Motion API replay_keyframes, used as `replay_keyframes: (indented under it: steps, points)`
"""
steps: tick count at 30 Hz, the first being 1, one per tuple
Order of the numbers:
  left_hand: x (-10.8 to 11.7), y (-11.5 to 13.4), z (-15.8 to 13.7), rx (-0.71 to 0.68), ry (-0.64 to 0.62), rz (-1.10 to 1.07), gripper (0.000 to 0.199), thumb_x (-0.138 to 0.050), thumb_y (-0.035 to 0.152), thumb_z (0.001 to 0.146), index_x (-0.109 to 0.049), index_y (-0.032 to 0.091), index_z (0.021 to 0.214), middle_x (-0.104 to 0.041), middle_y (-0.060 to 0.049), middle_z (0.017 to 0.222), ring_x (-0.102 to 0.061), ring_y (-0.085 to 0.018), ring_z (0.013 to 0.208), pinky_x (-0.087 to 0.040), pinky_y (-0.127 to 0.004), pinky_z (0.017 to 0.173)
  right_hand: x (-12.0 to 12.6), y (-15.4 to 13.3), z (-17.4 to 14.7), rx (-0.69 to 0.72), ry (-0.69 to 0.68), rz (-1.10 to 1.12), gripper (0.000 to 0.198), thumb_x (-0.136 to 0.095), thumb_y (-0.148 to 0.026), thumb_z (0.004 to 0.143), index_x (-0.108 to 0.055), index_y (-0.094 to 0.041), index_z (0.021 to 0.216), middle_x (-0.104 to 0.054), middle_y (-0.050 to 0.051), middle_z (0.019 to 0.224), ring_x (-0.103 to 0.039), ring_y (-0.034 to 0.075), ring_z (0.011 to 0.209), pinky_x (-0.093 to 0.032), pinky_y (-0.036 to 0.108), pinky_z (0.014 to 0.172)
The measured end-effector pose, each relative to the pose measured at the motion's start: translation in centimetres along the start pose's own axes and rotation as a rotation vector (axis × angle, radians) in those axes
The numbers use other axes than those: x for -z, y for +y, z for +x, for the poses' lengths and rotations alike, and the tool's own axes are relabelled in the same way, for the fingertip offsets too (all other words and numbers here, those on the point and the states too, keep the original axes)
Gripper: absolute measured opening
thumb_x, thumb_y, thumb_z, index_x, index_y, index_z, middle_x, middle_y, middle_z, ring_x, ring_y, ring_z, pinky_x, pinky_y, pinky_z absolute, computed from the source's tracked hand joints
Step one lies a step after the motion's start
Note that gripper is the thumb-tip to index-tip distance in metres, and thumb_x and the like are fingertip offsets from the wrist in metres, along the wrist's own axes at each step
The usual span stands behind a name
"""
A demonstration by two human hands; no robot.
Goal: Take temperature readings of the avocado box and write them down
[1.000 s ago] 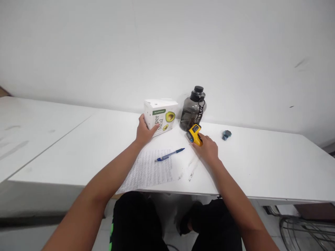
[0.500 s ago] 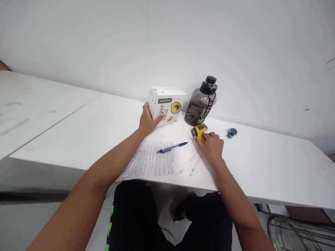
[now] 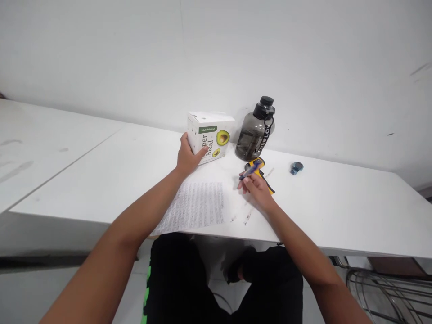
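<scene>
My left hand [image 3: 189, 156] is wrapped round the lower left corner of a white box [image 3: 213, 139] with avocado pictures, which stands upright on the table. Between the fingers of my right hand [image 3: 255, 188] is a blue pen [image 3: 249, 171], slightly blurred and raised off the tabletop. Partly hidden behind that hand lies a yellow and black infrared thermometer [image 3: 259, 163]. A dark, see-through water bottle [image 3: 251, 137] with a black cap stands just right of the box. Below the box, a sheet of closely written paper [image 3: 195, 204] lies near the table's front edge, partly under my left forearm.
A small blue watch-like object [image 3: 296, 168] lies to the right on the white table [image 3: 344, 204]. Behind the table rises a white wall [image 3: 135, 58]. A wire rack [image 3: 388, 294] stands below the table at the lower right.
My right hand has let go of the thermometer and picked up the pen from above the paper. The thermometer now lies behind the hand. My left hand stays on the box.
</scene>
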State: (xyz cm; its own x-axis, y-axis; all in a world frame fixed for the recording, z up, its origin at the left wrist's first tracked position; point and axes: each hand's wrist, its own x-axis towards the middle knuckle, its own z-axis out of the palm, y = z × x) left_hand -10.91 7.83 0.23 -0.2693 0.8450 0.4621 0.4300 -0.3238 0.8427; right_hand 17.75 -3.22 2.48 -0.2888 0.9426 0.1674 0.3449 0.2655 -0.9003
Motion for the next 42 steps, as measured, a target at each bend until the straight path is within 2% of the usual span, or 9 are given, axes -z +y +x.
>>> replay_keyframes:
  steps: [3, 5, 8, 10, 13, 15, 28, 34, 42]
  points:
    - [0.0, 0.2, 0.0, 0.015, -0.009, 0.014, 0.093, -0.081, 0.057, 0.076, -0.035, 0.027, 0.152, -0.063, -0.017, 0.147, -0.065, -0.040, 0.133, -0.053, -0.062, 0.112, -1.2, -0.4, -0.7, 0.027, -0.110, 0.241, 0.053, -0.064, -0.075, 0.090, -0.065, -0.023, 0.095, -0.064, -0.001, 0.069, -0.054, 0.015, 0.058, -0.046, 0.029, 0.058]
    - [0.0, 0.3, 0.0, 0.017, -0.015, 0.018, 0.094, -0.081, 0.057, 0.075, -0.035, 0.026, 0.151, -0.062, -0.018, 0.147, -0.064, -0.041, 0.134, -0.053, -0.062, 0.113, -2.2, -0.7, -1.4, 0.037, -0.201, 0.194, 0.050, -0.060, -0.073, 0.095, -0.064, -0.023, 0.088, -0.058, -0.003, 0.062, -0.054, 0.015, 0.059, -0.045, 0.028, 0.058]
    - [0.0, 0.2, 0.0, 0.005, -0.019, 0.010, 0.094, -0.080, 0.060, 0.076, -0.034, 0.028, 0.152, -0.061, -0.016, 0.148, -0.063, -0.040, 0.135, -0.053, -0.061, 0.113, -3.3, -1.1, -2.1, -0.019, -0.292, 0.111, 0.040, -0.059, -0.063, 0.099, -0.063, -0.024, 0.099, -0.058, -0.005, 0.062, -0.054, 0.014, 0.057, -0.044, 0.027, 0.057]
    - [0.0, 0.0, 0.0, -0.004, -0.021, 0.002, 0.094, -0.080, 0.062, 0.077, -0.034, 0.029, 0.152, -0.060, -0.016, 0.150, -0.063, -0.039, 0.136, -0.053, -0.060, 0.113, -3.5, -1.3, -2.2, -0.040, -0.317, 0.050, 0.034, -0.061, -0.058, 0.097, -0.061, -0.024, 0.095, -0.059, -0.005, 0.063, -0.052, 0.014, 0.056, -0.043, 0.027, 0.057]
    - [-0.2, -0.5, 0.1, -0.027, -0.009, -0.004, 0.097, -0.081, 0.065, 0.077, -0.033, 0.030, 0.154, -0.058, -0.015, 0.152, -0.062, -0.039, 0.137, -0.053, -0.060, 0.114, -3.5, -1.4, -2.1, -0.008, -0.290, -0.027, 0.039, -0.059, -0.054, 0.097, -0.054, -0.024, 0.072, -0.054, -0.003, 0.060, -0.050, 0.014, 0.057, -0.040, 0.027, 0.057]
    - [-0.2, -0.8, 0.2, -0.040, -0.002, -0.006, 0.097, -0.081, 0.065, 0.076, -0.034, 0.032, 0.154, -0.059, -0.015, 0.152, -0.062, -0.039, 0.136, -0.053, -0.060, 0.114, -3.5, -1.4, -2.0, 0.005, -0.279, -0.036, 0.042, -0.059, -0.054, 0.096, -0.050, -0.025, 0.066, -0.052, -0.003, 0.059, -0.049, 0.014, 0.056, -0.040, 0.028, 0.056]
    - [-0.4, -1.5, 0.4, -0.022, -0.014, -0.043, 0.101, -0.082, 0.067, 0.075, -0.033, 0.031, 0.156, -0.057, -0.015, 0.154, -0.059, -0.040, 0.140, -0.049, -0.062, 0.119, -3.5, -1.4, -1.9, 0.039, -0.332, -0.056, 0.036, -0.060, -0.048, 0.095, -0.058, -0.024, 0.069, -0.057, -0.001, 0.061, -0.052, 0.015, 0.057, -0.042, 0.029, 0.056]
    - [-0.4, -1.6, 0.4, -0.034, -0.032, -0.046, 0.102, -0.082, 0.067, 0.077, -0.032, 0.032, 0.158, -0.057, -0.015, 0.154, -0.059, -0.040, 0.142, -0.048, -0.063, 0.119, -3.5, -1.4, -1.9, 0.019, -0.292, -0.053, 0.038, -0.060, -0.049, 0.096, -0.054, -0.024, 0.067, -0.056, -0.002, 0.060, -0.053, 0.014, 0.056, -0.042, 0.028, 0.056]
    - [-0.5, -2.5, 0.6, -0.042, -0.024, -0.072, 0.101, -0.083, 0.064, 0.078, -0.032, 0.035, 0.160, -0.057, -0.014, 0.156, -0.056, -0.041, 0.145, -0.047, -0.066, 0.120, -3.4, -1.3, -1.7, 0.039, -0.334, -0.067, 0.041, -0.060, -0.051, 0.096, -0.054, -0.024, 0.066, -0.054, -0.002, 0.059, -0.049, 0.014, 0.056, -0.041, 0.028, 0.055]
